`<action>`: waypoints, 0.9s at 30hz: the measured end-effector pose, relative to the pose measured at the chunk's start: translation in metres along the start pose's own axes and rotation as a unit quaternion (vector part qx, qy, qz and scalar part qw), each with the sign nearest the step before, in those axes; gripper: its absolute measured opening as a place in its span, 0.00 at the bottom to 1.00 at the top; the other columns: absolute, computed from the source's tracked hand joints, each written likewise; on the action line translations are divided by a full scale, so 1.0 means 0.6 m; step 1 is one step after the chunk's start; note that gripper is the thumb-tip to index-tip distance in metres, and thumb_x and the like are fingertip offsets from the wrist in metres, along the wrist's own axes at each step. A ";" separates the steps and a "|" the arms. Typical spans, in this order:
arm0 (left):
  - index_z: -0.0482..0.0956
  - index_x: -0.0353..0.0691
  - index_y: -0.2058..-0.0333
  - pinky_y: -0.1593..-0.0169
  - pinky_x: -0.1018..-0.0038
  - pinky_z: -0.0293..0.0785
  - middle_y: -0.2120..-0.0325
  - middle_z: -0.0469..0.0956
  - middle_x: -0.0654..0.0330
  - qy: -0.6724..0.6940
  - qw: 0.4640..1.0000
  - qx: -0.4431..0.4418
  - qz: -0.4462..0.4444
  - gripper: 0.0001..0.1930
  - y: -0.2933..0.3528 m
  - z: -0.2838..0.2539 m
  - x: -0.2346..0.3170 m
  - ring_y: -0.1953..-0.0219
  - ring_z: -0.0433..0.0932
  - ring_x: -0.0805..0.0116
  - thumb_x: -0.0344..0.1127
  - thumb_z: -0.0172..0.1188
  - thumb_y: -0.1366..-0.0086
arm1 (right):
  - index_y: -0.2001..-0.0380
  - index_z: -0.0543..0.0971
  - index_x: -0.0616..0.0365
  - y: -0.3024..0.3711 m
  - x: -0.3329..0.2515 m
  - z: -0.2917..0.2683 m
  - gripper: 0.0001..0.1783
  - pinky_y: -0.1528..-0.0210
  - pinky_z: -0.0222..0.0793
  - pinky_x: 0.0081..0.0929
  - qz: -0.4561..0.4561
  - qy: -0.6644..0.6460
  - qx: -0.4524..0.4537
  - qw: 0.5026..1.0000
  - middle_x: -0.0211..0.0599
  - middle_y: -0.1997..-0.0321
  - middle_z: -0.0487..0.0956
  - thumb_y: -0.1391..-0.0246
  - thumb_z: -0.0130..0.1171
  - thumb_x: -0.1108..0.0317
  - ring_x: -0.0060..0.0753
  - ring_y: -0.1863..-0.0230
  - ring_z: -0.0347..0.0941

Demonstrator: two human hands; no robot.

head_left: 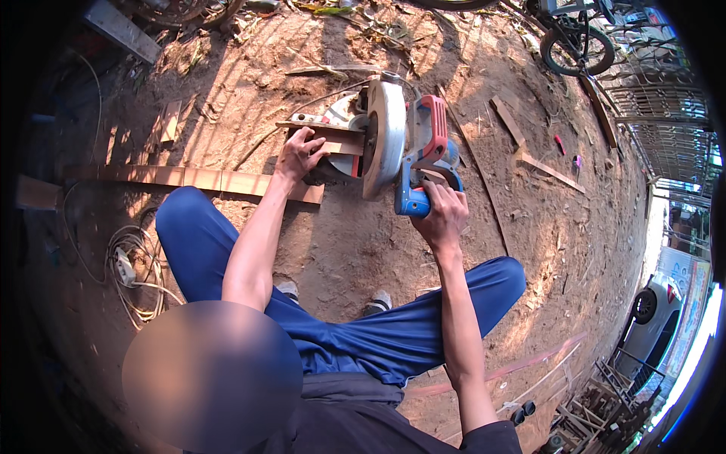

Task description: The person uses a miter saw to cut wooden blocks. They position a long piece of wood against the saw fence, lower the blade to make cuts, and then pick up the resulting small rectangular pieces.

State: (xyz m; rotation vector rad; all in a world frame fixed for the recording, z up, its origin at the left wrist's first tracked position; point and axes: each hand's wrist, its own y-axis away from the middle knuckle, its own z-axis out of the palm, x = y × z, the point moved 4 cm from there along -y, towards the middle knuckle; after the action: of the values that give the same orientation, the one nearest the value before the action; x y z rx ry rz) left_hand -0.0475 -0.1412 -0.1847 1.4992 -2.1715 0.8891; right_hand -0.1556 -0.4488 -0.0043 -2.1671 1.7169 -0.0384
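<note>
A miter saw (pixel 386 136) with a pale blade guard and a blue and red body stands on the dirt in front of me. My right hand (pixel 444 210) is wrapped round its blue handle (pixel 412 198). On the saw's base, left of the guard, lies a short strip of wood (pixel 344 144), reaching toward the blade. My left hand (pixel 301 153) grips this strip near its left end, fingers bent over it against the fence (pixel 302 125). The blade itself is mostly hidden by the guard.
A long plank (pixel 204 180) lies on the ground to the left, close to my knee. Coiled cable with a white power strip (pixel 125 267) sits beside it. Wood offcuts (pixel 548 170) lie to the right; a bicycle wheel (pixel 578 51) and a parked car (pixel 646 325) are farther off.
</note>
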 end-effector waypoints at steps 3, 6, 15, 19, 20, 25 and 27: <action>0.89 0.42 0.56 0.48 0.62 0.82 0.54 0.80 0.47 -0.002 1.000 0.022 0.000 0.19 0.001 0.000 0.002 0.51 0.82 0.51 0.41 0.77 0.47 | 0.62 0.83 0.48 0.001 -0.001 -0.001 0.18 0.57 0.71 0.36 -0.003 0.002 -0.003 1.000 0.33 0.70 0.81 0.62 0.68 0.63 0.38 0.65 0.79; 0.89 0.43 0.57 0.48 0.63 0.82 0.55 0.81 0.48 0.004 1.000 0.028 -0.011 0.20 0.005 -0.001 0.001 0.52 0.82 0.52 0.41 0.78 0.49 | 0.62 0.83 0.49 0.011 -0.005 0.010 0.17 0.57 0.70 0.36 -0.013 0.004 0.004 1.000 0.33 0.71 0.80 0.61 0.67 0.63 0.38 0.65 0.78; 0.89 0.43 0.58 0.48 0.64 0.82 0.55 0.81 0.49 0.032 0.997 0.040 -0.049 0.19 0.001 0.002 0.007 0.52 0.82 0.52 0.40 0.78 0.50 | 0.59 0.83 0.50 0.032 -0.002 0.031 0.20 0.55 0.70 0.37 0.001 0.024 0.024 0.999 0.33 0.68 0.80 0.60 0.68 0.63 0.40 0.64 0.78; 0.89 0.42 0.60 0.50 0.63 0.82 0.57 0.81 0.51 0.020 0.998 0.054 -0.032 0.18 0.002 -0.007 0.016 0.54 0.82 0.51 0.39 0.78 0.51 | 0.59 0.82 0.51 0.037 -0.004 0.035 0.21 0.55 0.70 0.37 -0.001 0.014 0.038 0.999 0.33 0.70 0.79 0.60 0.68 0.62 0.39 0.64 0.77; 0.89 0.42 0.60 0.50 0.63 0.82 0.58 0.80 0.50 0.021 0.998 0.051 -0.030 0.18 -0.001 -0.006 0.018 0.54 0.82 0.51 0.39 0.78 0.50 | 0.58 0.82 0.51 0.037 0.001 0.036 0.21 0.55 0.70 0.37 0.000 0.016 0.033 0.999 0.33 0.69 0.79 0.60 0.69 0.61 0.39 0.63 0.78; 0.89 0.40 0.61 0.50 0.62 0.81 0.58 0.80 0.49 0.022 0.998 0.047 -0.032 0.17 -0.002 -0.012 0.025 0.54 0.81 0.50 0.38 0.76 0.49 | 0.59 0.82 0.52 0.030 -0.003 0.033 0.21 0.55 0.70 0.38 -0.014 0.014 0.043 0.999 0.34 0.69 0.79 0.61 0.69 0.62 0.39 0.63 0.78; 0.88 0.40 0.61 0.50 0.61 0.81 0.57 0.80 0.49 0.012 0.998 0.043 -0.038 0.16 -0.004 -0.010 0.023 0.54 0.81 0.50 0.38 0.76 0.49 | 0.59 0.82 0.52 0.027 -0.008 0.027 0.21 0.55 0.70 0.38 -0.017 0.011 0.047 0.999 0.34 0.69 0.80 0.61 0.69 0.62 0.40 0.63 0.78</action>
State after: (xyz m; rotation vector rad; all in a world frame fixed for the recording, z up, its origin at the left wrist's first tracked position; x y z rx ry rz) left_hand -0.0509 -0.1476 -0.1712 1.5906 -2.0689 0.9820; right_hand -0.1681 -0.4428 -0.0231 -2.1360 1.6553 -0.1504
